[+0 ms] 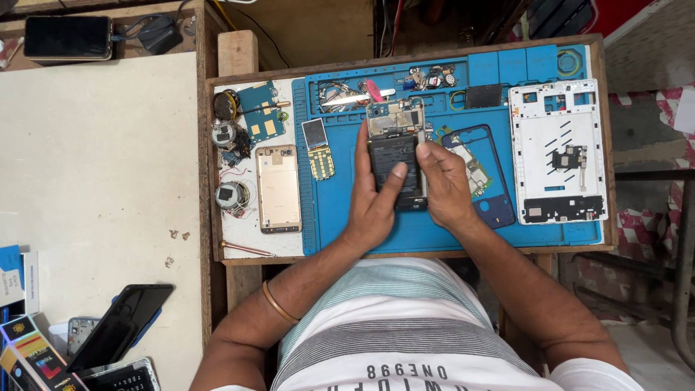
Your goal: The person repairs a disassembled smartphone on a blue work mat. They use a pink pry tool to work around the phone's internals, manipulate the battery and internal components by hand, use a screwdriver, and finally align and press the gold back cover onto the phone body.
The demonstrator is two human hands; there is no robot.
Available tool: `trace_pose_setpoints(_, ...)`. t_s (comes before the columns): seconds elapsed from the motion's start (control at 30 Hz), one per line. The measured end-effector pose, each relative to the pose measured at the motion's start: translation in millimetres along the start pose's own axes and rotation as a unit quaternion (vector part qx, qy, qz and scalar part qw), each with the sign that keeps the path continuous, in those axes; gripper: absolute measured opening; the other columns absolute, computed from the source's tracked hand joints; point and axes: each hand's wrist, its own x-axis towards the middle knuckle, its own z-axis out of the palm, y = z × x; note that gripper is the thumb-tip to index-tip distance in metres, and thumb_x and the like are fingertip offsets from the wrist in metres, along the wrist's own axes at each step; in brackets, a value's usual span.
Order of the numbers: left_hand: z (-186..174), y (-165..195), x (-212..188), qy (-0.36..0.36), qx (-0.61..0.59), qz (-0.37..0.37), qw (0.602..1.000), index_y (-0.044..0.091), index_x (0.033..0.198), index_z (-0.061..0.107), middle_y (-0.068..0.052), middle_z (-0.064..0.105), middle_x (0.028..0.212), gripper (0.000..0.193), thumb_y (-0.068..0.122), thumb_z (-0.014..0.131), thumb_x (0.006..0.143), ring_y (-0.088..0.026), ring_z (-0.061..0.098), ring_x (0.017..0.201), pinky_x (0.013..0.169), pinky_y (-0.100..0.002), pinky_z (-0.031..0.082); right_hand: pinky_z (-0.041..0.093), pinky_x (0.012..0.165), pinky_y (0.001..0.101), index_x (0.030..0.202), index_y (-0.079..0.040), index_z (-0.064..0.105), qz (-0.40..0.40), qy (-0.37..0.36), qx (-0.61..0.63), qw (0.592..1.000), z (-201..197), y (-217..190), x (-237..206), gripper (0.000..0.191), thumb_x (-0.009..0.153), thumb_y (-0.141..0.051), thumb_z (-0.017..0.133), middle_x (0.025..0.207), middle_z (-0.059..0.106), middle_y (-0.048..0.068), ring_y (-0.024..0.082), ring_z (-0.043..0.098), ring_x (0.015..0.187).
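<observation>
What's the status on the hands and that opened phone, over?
Left hand and right hand both grip the opened phone over the blue mat. Thumbs on its black battery. Loose circuit boards close by.

both forearms reaching fwd over the torso, converging at center, left hand [374, 195] lying palm-down w/ thumb pressing inward, right hand [443, 185] curling fingers, gripping from the right side, wrists angling in

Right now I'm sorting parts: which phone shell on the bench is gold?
The gold back cover left of the hands, on the white strip beside the blue mat. The large frame at right is white.
</observation>
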Motion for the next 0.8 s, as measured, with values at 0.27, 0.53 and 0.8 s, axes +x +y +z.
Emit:
trace_pose_setpoints(0.27, -13.4, 1.2, -2.9, -0.039, -0.008, 0.004, 0.999, 0.003, 0.168, 0.008, -0.02, 0.036, 0.163, 0.067, 0.024, 0.044, 0.115, -0.026, 0.043, 0.149, 0.124, -0.038, 0.037, 0.056, 0.088, 0.0244, 0.127, 0.003, 0.066, -0.004, -0.039, 0.021, 0.999, -2.0, -0.5, 0.3, 0.032, 0.107, -0.022, 0.061, 0.114, 0.072, 0.008, 0.009, 0.066, 0.101)
trace_pose_setpoints(0.53, -41.2, -15.4, -3.8, -0.013, -0.071, -0.027, 0.997, 0.0, 0.152, 0.049, -0.013, 0.066, 0.128, 0.047, 0.017, 0.059, 0.11, -0.016, 0.063, 0.116, 0.101, -0.03, 0.055, 0.058, 0.096, 0.0278, 0.126, 0.004, 0.066, -0.016, -0.07, -0.041, 0.997, -4.3, 1.5, -0.9, 0.031, 0.1, -0.013, 0.072, 0.117, 0.073, 0.01, 0.012, 0.068, 0.107)
trace_pose_setpoints(0.8, -45.5, -22.5, -6.6, -0.018, -0.113, -0.002, 0.993, 0.002, 0.141, 0.055, -0.013, 0.067, 0.125, 0.042, 0.002, 0.07, 0.101, -0.016, 0.067, 0.118, 0.101, -0.032, 0.062, 0.057, 0.103, 0.0305, 0.126, 0.002, 0.067, -0.03, -0.1, -0.039, 0.994, -9.4, -5.5, 4.2, 0.037, 0.094, -0.009, 0.079, 0.12, 0.073, 0.011, 0.015, 0.069, 0.114)
